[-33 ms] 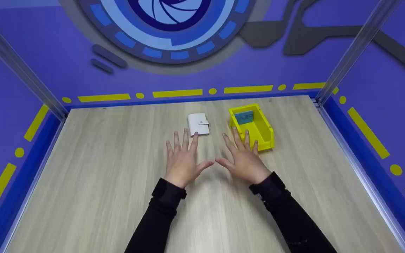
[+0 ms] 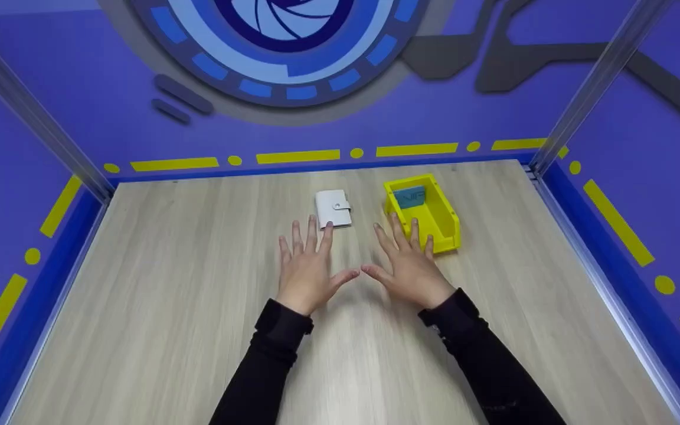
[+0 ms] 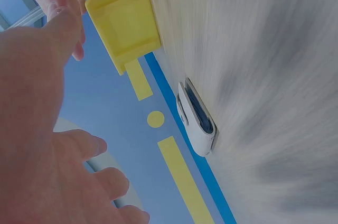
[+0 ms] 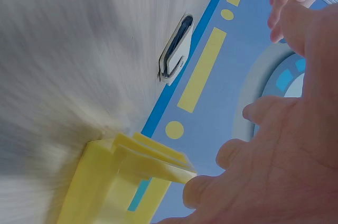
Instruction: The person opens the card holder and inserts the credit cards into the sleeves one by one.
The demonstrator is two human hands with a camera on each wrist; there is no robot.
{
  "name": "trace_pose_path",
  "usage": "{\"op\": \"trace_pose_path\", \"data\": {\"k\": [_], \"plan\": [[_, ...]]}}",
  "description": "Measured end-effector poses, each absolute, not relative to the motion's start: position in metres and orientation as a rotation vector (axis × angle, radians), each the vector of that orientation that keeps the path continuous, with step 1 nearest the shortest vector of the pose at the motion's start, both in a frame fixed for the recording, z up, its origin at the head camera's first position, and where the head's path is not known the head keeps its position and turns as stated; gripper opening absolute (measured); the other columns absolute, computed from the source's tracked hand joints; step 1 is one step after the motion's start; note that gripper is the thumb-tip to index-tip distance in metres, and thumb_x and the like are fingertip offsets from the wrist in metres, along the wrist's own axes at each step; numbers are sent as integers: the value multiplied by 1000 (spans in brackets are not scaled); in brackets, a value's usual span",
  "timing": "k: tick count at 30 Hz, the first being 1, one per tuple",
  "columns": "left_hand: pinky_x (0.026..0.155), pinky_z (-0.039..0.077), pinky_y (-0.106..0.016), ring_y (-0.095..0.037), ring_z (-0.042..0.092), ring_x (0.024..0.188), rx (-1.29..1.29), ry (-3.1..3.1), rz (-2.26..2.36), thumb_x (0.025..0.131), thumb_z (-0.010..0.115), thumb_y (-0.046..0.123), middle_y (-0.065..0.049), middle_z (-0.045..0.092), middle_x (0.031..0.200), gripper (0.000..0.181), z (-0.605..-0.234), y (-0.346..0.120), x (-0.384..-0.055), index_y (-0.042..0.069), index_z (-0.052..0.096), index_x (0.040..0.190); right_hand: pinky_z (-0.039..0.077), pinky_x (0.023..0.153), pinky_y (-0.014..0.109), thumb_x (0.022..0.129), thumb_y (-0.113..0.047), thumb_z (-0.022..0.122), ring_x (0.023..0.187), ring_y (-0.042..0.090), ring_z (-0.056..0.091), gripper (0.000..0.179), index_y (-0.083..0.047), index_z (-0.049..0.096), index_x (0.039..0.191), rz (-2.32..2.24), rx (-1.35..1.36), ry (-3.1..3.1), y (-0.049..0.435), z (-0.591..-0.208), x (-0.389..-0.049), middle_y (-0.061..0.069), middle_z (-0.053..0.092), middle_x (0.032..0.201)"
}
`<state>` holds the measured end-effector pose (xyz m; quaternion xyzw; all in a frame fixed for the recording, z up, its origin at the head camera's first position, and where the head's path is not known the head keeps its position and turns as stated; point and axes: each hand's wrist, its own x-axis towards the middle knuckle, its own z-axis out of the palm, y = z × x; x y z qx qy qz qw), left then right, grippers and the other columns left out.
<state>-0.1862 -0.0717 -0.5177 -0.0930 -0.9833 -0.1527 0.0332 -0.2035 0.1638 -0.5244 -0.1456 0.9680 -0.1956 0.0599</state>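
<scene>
A small white card wallet (image 2: 331,203) with a snap strap lies closed on the table, its folded edge seen in the left wrist view (image 3: 198,123). To its right stands an open-topped yellow bin (image 2: 449,221). Inside, a blue-grey card (image 2: 409,197) marked VIP leans against the bin's back left wall. My left hand (image 2: 306,274) hovers in front of the wallet, fingers spread and holding nothing. My right hand (image 2: 415,271), also spread and free of objects, is held over the bin's near left side. The two thumb tips almost meet.
The wooden table (image 2: 169,283) is bounded by a blue back wall (image 2: 293,139) and side walls with yellow markings. Metal posts (image 2: 600,88) rise at the back corners, and a metal rail (image 2: 605,283) runs along the right edge.
</scene>
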Motion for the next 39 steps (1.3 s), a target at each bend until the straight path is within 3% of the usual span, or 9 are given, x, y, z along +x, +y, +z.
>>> {"op": "trace_pose_path", "data": {"k": [8, 21, 24, 27, 30, 32, 35, 39], "plan": [[133, 15, -76, -53, 15, 170, -298, -3029, -465, 93, 66, 82, -21, 17, 183, 110, -515, -69, -188, 16, 31, 175, -1, 125, 86, 106, -72, 57, 168, 56, -13, 94, -27, 15, 178, -599, -440, 2927, 167, -521, -203, 12, -7, 187], [134, 13, -74, -52, 12, 170, -272, -3003, -608, 102, 65, 71, -22, 17, 183, 99, -493, -72, -208, 15, 29, 175, 1, 125, 86, 106, -71, 57, 168, 57, -9, 93, -25, 18, 177, -569, -455, 2950, 177, -507, -210, 14, -7, 187], [133, 18, -73, -52, 20, 169, -304, -3005, -641, 106, 64, 65, -24, 25, 181, 88, -493, -68, -219, 13, 38, 172, 2, 125, 87, 106, -69, 59, 168, 58, -6, 93, -25, 19, 177, -580, -434, 2948, 179, -507, -209, 15, -5, 187], [131, 31, -69, -50, 42, 161, -329, -2979, -647, 108, 65, 56, -26, 45, 171, 72, -495, -64, -237, 10, 53, 163, 8, 126, 86, 107, -66, 61, 168, 59, 5, 91, -24, 22, 177, -592, -424, 2977, 179, -506, -207, 16, 5, 187], [120, 49, -60, -45, 66, 140, -316, -2921, -644, 109, 68, 47, -24, 67, 152, 57, -498, -61, -257, 7, 67, 150, 13, 127, 84, 107, -61, 64, 166, 59, 15, 87, -22, 28, 176, -614, -414, 3024, 179, -504, -206, 18, 17, 185], [108, 58, -55, -41, 76, 124, -259, -2891, -644, 109, 69, 42, -21, 76, 138, 48, -502, -62, -271, 6, 74, 141, 15, 127, 84, 108, -58, 65, 166, 59, 19, 83, -20, 32, 175, -625, -404, 3051, 179, -503, -205, 18, 22, 183], [92, 64, -53, -39, 81, 107, -124, -2891, -620, 109, 68, 39, -19, 82, 121, 42, -510, -65, -289, 4, 79, 130, 15, 127, 84, 108, -53, 67, 165, 59, 21, 80, -19, 37, 173, -664, -390, 3076, 178, -501, -203, 20, 26, 182], [92, 63, -54, -40, 79, 106, 26, -3025, -632, 109, 67, 42, -23, 81, 118, 47, -522, -73, -306, -1, 77, 125, 28, 127, 78, 108, -48, 70, 161, 59, 32, 75, -14, 44, 169, -733, -413, 3093, 176, -498, -200, 24, 34, 178]]}}
